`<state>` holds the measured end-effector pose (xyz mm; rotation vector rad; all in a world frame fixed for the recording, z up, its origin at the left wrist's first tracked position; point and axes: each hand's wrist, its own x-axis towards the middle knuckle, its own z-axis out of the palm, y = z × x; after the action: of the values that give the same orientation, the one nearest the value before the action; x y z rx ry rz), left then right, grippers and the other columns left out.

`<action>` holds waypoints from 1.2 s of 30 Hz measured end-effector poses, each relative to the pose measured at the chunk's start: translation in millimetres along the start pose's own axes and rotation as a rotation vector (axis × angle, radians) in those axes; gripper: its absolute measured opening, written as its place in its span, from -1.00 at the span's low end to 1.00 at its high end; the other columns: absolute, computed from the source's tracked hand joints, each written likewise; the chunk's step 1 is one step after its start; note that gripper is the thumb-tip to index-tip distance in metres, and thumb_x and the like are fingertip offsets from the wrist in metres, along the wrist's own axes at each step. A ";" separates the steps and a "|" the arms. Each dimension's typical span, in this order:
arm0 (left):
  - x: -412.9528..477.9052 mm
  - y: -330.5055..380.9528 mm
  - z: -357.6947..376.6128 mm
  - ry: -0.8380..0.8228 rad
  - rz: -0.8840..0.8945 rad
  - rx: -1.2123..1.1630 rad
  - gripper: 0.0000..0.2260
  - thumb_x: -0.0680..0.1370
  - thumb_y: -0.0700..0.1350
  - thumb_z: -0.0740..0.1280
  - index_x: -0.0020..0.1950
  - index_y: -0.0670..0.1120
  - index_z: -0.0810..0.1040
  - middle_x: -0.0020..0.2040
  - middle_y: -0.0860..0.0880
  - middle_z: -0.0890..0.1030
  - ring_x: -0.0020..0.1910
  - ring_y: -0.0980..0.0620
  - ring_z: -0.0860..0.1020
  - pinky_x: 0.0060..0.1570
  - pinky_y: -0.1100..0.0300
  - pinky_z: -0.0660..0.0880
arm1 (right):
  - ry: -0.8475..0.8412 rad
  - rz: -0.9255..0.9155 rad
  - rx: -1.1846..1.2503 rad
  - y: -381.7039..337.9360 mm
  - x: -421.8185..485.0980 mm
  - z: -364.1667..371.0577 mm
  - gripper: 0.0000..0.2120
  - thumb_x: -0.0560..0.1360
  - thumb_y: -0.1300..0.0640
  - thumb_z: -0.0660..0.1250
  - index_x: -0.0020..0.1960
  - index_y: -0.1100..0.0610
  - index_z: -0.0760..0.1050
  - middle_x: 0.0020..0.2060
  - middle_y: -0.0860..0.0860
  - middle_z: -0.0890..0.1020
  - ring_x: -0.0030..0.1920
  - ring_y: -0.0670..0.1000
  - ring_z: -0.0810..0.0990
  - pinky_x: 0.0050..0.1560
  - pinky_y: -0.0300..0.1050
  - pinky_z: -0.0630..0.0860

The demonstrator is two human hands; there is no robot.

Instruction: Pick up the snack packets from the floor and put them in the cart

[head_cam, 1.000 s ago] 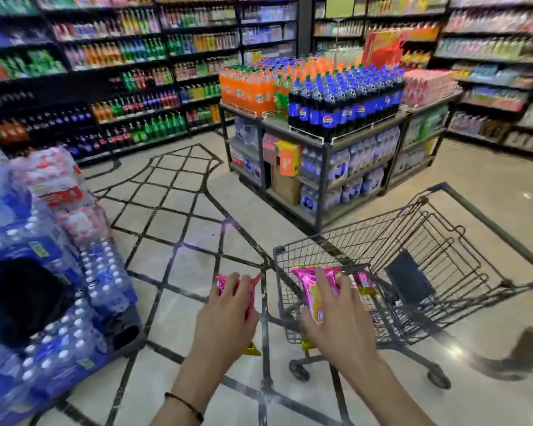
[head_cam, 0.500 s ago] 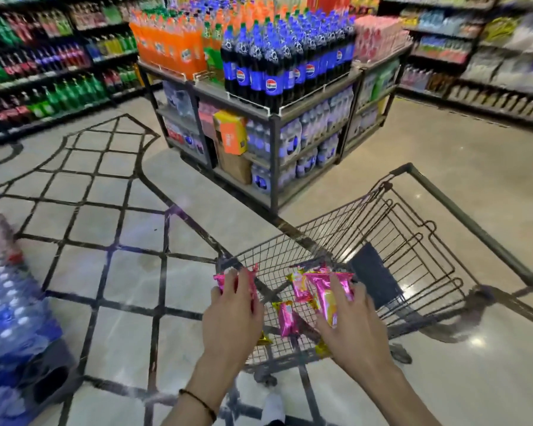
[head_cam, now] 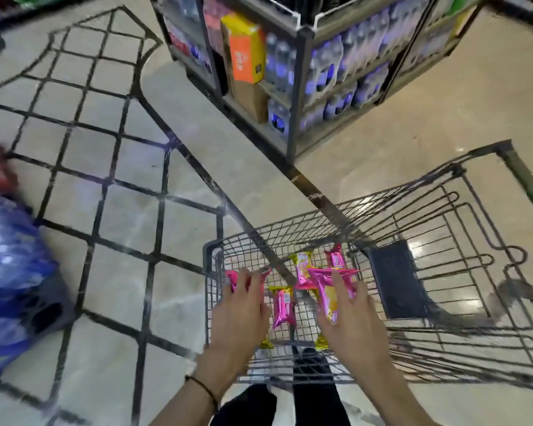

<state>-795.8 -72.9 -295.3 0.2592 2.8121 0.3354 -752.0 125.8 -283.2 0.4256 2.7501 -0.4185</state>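
Three packets (head_cam: 283,307) are lying in the cart (head_cam: 290,232). My left hand (head_cam: 240,313) is gripping a fourth packet (head_cam: 232,278), my right hand (head_cam: 353,321) a fifth packet (head_cam: 326,292), above it.

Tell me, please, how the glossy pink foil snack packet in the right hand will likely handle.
Probably light: the right hand holds the glossy pink foil snack packet with just its fingers. Its shiny film looks slippery. Flat, it should not roll in the grey wire cart.

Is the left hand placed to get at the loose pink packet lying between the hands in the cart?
Probably yes: the pink packet lies uncovered in the cart just beside the left hand, though that hand holds another packet.
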 end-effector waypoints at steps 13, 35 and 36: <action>111.5 -24.7 200.1 -0.236 -0.232 -0.021 -0.51 0.60 0.05 0.25 0.49 0.03 0.19 0.50 -0.02 0.24 0.31 -0.17 0.45 0.10 -0.12 0.58 | -0.326 -0.183 -0.064 54.8 143.3 192.0 -0.19 0.55 -0.14 0.32 0.58 -0.07 -0.14 0.46 0.19 0.15 0.41 0.24 0.33 0.14 0.09 0.59; 134.1 -67.4 330.8 -0.260 -0.320 -0.139 -0.46 0.59 0.01 0.26 0.54 0.02 0.18 0.60 -0.07 0.12 0.35 -0.30 0.43 0.21 -0.12 0.54 | -0.302 -0.039 0.024 75.2 187.7 303.4 -0.09 0.52 -0.25 0.27 0.60 -0.09 -0.28 0.49 0.23 0.15 0.44 0.27 0.30 0.15 0.10 0.60; 131.7 -66.0 323.5 -0.265 -0.324 -0.139 -0.46 0.60 0.01 0.26 0.55 0.03 0.17 0.61 -0.06 0.11 0.36 -0.30 0.42 0.24 -0.12 0.53 | -0.300 -0.040 0.020 74.8 185.7 296.5 -0.11 0.53 -0.25 0.27 0.60 -0.08 -0.25 0.47 0.21 0.17 0.41 0.26 0.33 0.14 0.10 0.60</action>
<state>-828.3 -43.1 -648.0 -0.1696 2.5003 0.3863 -814.2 140.3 -635.2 0.2864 2.4680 -0.4783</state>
